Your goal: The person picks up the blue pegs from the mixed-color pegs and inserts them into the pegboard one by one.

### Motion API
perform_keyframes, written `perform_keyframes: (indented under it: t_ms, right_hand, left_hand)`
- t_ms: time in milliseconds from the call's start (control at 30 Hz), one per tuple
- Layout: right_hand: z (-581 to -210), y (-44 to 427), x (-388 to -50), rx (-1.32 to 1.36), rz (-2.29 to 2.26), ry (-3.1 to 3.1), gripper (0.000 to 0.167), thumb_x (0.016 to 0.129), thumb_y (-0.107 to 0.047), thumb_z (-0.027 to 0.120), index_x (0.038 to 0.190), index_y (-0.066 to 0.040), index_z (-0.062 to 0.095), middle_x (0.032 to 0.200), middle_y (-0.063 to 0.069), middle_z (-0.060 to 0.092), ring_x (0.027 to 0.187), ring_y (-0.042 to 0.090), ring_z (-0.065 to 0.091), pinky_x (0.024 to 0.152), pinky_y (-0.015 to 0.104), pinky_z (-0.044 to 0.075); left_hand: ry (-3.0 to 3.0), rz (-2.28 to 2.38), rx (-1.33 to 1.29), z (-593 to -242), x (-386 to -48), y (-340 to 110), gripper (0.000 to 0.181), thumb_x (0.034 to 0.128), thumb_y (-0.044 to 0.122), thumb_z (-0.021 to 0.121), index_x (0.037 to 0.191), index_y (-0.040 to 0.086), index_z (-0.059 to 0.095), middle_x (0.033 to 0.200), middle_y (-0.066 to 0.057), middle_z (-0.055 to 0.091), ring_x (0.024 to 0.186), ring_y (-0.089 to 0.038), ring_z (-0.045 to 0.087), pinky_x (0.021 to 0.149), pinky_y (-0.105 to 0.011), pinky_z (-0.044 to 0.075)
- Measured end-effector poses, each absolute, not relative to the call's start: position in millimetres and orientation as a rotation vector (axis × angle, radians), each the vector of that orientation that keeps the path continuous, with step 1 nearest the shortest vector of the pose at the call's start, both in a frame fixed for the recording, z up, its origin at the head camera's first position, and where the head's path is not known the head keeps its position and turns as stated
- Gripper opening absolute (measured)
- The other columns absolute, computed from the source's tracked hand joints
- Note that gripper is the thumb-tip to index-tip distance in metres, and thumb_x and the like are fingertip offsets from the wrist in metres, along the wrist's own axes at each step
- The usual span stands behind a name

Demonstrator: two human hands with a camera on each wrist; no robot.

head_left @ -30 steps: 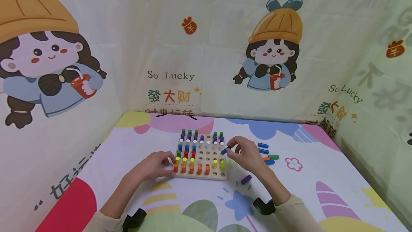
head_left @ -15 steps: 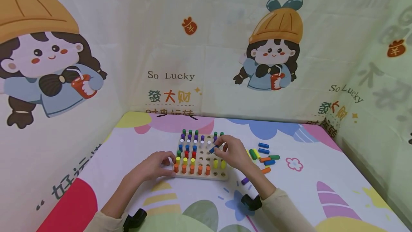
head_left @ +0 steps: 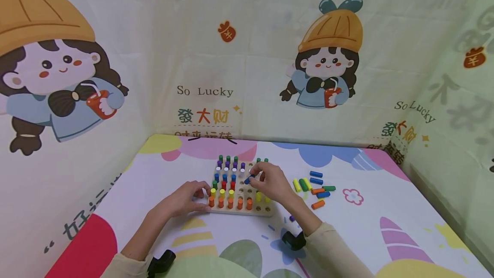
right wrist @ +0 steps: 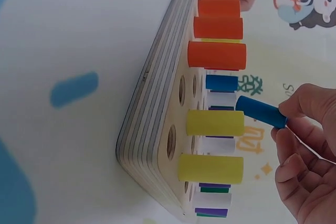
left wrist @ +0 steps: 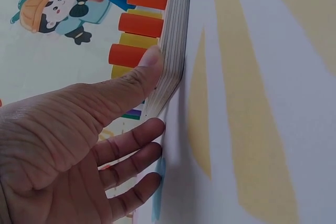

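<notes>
Over the pegboard (right wrist: 151,119) — blue peg (right wrist: 261,112)

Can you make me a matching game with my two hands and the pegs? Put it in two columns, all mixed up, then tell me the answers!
Column one:
1. Left hand
2. Right hand
3. Pegs in the nearest row
4. Loose pegs

Column two:
A. All orange
B. Lying on the table, right of the board
C. Touching the board's near left corner
D. Pinching a tilted blue peg

Right pairs: 1-C, 2-D, 3-A, 4-B
</notes>
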State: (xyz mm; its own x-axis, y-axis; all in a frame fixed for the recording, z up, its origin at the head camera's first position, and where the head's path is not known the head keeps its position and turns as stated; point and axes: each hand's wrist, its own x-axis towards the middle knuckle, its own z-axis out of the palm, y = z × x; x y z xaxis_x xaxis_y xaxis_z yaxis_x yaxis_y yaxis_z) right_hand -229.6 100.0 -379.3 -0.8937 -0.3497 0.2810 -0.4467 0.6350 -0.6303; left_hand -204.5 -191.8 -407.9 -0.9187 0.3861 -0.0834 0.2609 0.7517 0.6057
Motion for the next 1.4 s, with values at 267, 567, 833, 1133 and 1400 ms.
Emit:
perform_keyframes:
  t_ms: [267,567,833,1133,1400]
  right_hand:
    - [-384,95,-236,0.658,1.081,-2.739,0.01,0.091,-0.012,0.075,0.098,-0.012,0.068,0.091,-0.004,0.066,0.074,0.014,0.054,0.061,0.025,0.048]
    - [-392,91,-247,0.649,1.084,-2.801,0.012,0.092,-0.012,0.076,0.101,-0.01,0.069,0.092,-0.003,0.067,0.077,0.015,0.055,0.065,0.025,0.05]
    - [-393,87,-250,0.7,1.019,-2.815,0.012,0.091,-0.013,0.077,0.102,-0.01,0.071,0.094,-0.002,0.068,0.075,0.013,0.055,0.066,0.025,0.049]
    - [-395,83,-251,0.73,0.981,-2.84,0.015,0.092,-0.013,0.076,0.106,-0.009,0.074,0.097,0.001,0.07,0.076,0.013,0.056,0.067,0.024,0.05]
    - [-394,83,-250,0.707,0.992,-2.84,0.018,0.094,-0.016,0.076,0.109,-0.008,0.073,0.099,0.001,0.071,0.078,0.013,0.057,0.067,0.024,0.051]
  left_hand:
    - [2.75,0.9,0.503,-412,-207,-194,0.036,0.0815,0.024,0.088,0.108,0.021,0.063,0.094,0.002,0.06,0.091,-0.017,0.053,0.084,-0.037,0.05]
    - [2.739,0.921,0.502,-413,-208,-192,0.036,0.0817,0.024,0.088,0.108,0.021,0.063,0.093,0.002,0.059,0.09,-0.018,0.052,0.082,-0.037,0.049]
    - [2.739,0.918,0.542,-411,-206,-193,0.037,0.082,0.024,0.088,0.108,0.019,0.063,0.094,0.001,0.059,0.09,-0.019,0.052,0.082,-0.037,0.048]
    - [2.745,0.918,0.577,-411,-206,-194,0.036,0.0818,0.024,0.088,0.107,0.018,0.062,0.094,0.0,0.059,0.09,-0.019,0.052,0.083,-0.04,0.047]
    - [2.74,0.919,0.554,-410,-205,-194,0.036,0.0819,0.024,0.088,0.108,0.018,0.063,0.094,0.0,0.059,0.091,-0.019,0.053,0.084,-0.04,0.048]
